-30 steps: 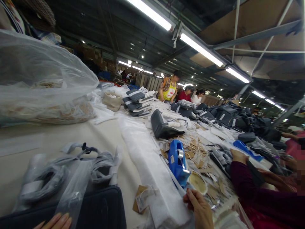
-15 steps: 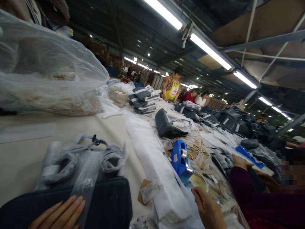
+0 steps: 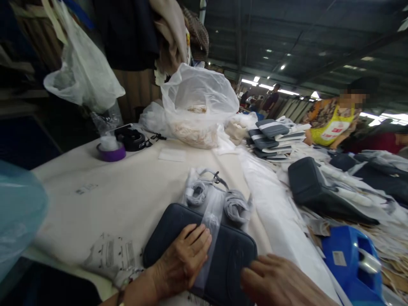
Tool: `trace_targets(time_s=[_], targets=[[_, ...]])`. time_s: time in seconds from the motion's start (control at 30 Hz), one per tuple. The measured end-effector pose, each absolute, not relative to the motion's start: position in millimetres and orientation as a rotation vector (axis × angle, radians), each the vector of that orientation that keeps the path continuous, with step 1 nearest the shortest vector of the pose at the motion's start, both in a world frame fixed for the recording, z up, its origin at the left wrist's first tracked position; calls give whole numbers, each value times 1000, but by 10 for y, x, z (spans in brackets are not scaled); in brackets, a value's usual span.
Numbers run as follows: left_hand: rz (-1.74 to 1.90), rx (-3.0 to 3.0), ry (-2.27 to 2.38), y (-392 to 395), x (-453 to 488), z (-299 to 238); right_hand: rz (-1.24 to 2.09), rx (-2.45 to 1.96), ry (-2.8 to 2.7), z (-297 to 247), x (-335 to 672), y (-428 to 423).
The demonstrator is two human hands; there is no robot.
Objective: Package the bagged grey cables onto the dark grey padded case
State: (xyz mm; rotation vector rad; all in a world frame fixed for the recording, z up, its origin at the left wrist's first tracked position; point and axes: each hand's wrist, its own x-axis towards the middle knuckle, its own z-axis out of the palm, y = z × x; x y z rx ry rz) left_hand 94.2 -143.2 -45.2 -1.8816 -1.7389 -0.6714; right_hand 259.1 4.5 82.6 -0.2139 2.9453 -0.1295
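Navy pouch, left hand flat on it, right hand open at edge, bagged straps behind

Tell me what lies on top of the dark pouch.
A clear plastic bag lies across the pouch. The left hand rests flat on the pouch at the bag's edge, and the right hand touches its right end. The surface beneath the hands is covered.
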Motion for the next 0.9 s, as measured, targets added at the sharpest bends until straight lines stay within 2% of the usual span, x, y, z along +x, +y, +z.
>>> trace_targets(time_s=[0.3,0.9], targets=[[-734,-1866,-1789,-1426,938,-499,105,-278,2843,739,1535,309],[-771,-1776,-1743,-1384,964,-549,106,-314,2728,612,1080,514]])
